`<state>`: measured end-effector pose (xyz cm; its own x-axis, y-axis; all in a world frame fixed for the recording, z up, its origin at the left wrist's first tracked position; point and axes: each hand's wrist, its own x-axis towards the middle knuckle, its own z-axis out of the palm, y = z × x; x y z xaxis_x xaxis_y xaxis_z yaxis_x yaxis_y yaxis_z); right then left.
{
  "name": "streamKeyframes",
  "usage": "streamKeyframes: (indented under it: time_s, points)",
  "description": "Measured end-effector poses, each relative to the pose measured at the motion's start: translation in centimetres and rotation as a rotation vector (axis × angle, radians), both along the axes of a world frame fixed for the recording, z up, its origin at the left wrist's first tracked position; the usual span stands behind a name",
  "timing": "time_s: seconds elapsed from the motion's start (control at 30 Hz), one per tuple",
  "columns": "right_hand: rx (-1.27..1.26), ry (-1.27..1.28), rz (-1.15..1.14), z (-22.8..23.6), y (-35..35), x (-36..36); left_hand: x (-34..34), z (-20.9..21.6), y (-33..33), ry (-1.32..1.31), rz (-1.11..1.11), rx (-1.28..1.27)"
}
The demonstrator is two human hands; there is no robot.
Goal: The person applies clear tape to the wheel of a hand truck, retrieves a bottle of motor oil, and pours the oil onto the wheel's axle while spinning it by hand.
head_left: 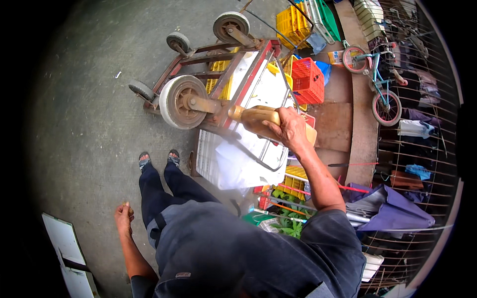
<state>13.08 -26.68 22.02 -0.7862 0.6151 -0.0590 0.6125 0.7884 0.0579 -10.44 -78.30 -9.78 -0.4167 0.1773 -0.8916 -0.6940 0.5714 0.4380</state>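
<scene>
My right hand (289, 128) grips a brownish plastic jug (259, 119) by its handle. The jug lies tilted on its side, its neck pointing left at the caster bracket of an upturned cart (232, 79). Just beyond the neck is a large grey-rimmed caster wheel (183, 102); whether the jug's mouth touches the bracket I cannot tell. Low at my left side hangs my left hand (124, 218), fingers curled together. Anything pinched in it is too small to make out. The cart has a rusty red metal frame and rests wheels-up against white and yellow crates.
A white crate (208, 156) supports the cart's near side. Beyond it stand a red crate (308, 81) and a yellow crate (293, 25). To the right are a small bicycle (380, 82), a folded purple umbrella (397, 208) and a wire rack. White panels (64, 238) lie at lower left.
</scene>
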Motion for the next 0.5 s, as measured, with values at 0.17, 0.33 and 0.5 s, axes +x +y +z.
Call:
streamKeyframes:
  time_s: [0.17,0.33,0.5]
  points:
    - [-0.01,0.011,-0.019,-0.2,-0.2,-0.2,-0.1,-0.1,-1.5,-0.021,0.0,-0.033]
    - [-0.025,0.009,-0.009,-0.1,-0.4,-0.3,0.2,0.0,-1.7,-0.018,0.016,-0.061]
    - [-0.013,0.007,0.005,0.0,-0.4,-0.4,0.2,-0.8,-2.0,-0.024,0.006,-0.027]
